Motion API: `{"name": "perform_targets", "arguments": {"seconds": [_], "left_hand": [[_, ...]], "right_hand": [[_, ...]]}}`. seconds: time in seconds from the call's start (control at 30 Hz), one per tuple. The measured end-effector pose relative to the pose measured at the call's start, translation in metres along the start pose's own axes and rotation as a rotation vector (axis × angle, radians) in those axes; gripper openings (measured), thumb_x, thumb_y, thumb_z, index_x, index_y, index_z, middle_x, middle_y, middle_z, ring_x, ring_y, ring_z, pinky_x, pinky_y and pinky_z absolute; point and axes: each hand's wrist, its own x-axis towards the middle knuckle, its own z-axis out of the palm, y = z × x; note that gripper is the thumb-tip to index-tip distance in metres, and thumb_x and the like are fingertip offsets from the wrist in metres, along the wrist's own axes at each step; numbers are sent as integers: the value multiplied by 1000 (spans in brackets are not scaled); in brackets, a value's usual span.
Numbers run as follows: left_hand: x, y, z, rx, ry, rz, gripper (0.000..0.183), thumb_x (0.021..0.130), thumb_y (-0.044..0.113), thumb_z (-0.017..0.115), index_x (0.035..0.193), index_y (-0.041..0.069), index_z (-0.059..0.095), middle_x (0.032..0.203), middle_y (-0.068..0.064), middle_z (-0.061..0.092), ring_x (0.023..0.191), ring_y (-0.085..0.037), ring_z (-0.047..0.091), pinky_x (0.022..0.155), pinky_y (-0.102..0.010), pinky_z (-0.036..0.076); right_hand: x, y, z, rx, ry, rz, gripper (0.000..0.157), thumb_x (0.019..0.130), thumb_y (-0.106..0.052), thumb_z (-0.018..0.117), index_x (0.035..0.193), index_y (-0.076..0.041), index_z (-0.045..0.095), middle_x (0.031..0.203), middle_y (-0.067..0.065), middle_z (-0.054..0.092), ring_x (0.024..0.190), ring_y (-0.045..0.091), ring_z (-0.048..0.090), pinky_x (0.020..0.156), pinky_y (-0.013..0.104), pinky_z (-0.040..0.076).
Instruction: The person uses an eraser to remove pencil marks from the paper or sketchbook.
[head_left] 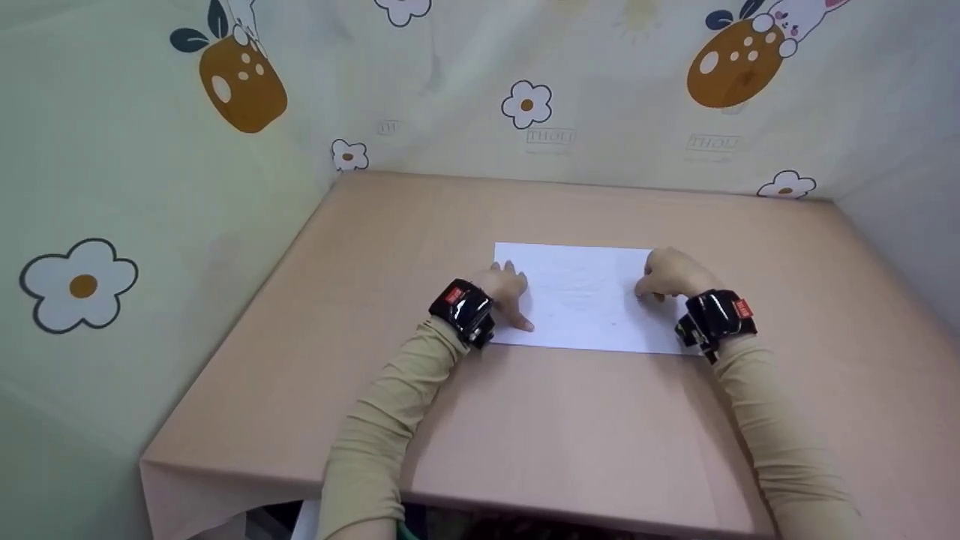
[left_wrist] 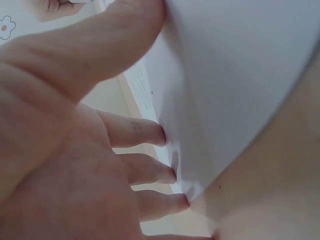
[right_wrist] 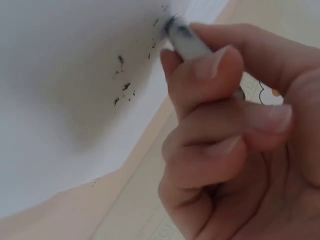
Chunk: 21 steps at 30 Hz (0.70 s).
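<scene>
A white sheet of paper [head_left: 581,330] lies on the table, with faint lines of marks across its middle. My left hand [head_left: 508,289] rests on the sheet's left part, fingers spread. Its fingertips [left_wrist: 159,135] touch the paper in the left wrist view. Over the right part of the sheet, my right hand [head_left: 677,273] pinches a small white eraser [right_wrist: 189,42] between thumb and curled fingers. The eraser's tip is smudged dark and meets the paper. Dark eraser crumbs [right_wrist: 126,87] are scattered beside it.
A tan cloth covers the table [head_left: 585,427], whose front edge drops near the forearms. Patterned wall sheeting [head_left: 622,112] with flowers and fruit stands behind and at both sides. Each wrist wears a black camera, such as the left wrist camera [head_left: 463,309].
</scene>
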Motion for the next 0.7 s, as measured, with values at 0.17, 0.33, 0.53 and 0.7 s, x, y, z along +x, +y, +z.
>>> {"name": "perform_targets", "arguments": {"seconds": [0.17, 0.33, 0.53, 0.7], "left_hand": [[-2, -2, 0, 20, 19, 13, 100, 81, 56, 66, 151, 3, 17, 158, -26, 5, 146, -44, 8, 121, -54, 13], [-3, -3, -1, 24, 31, 11, 99, 80, 56, 67, 151, 4, 21, 158, -26, 9, 146, -43, 11, 121, -53, 15], [-2, -1, 0, -14, 43, 11, 99, 80, 55, 67, 151, 6, 20, 158, -25, 6, 147, -40, 8, 122, -52, 12], [0, 1, 0, -11, 28, -3, 101, 80, 55, 67, 152, 5, 16, 158, -25, 3, 147, -41, 5, 122, -52, 11]], "right_hand": [[6, -6, 6, 42, 48, -109, 26, 84, -23, 62, 66, -4, 63, 50, -5, 51, 45, 8, 42, 47, 21, 35], [10, -3, 9, 45, -4, -70, 27, 83, -25, 64, 64, -7, 61, 50, -6, 50, 45, 7, 42, 45, 20, 35], [4, 14, 1, 46, 37, 48, 25, 79, -23, 67, 64, -4, 62, 48, -7, 46, 46, 7, 39, 45, 20, 32], [1, 13, 1, 11, 99, 35, 23, 77, -19, 65, 59, -5, 61, 49, -4, 51, 47, 10, 43, 46, 23, 36]]}}
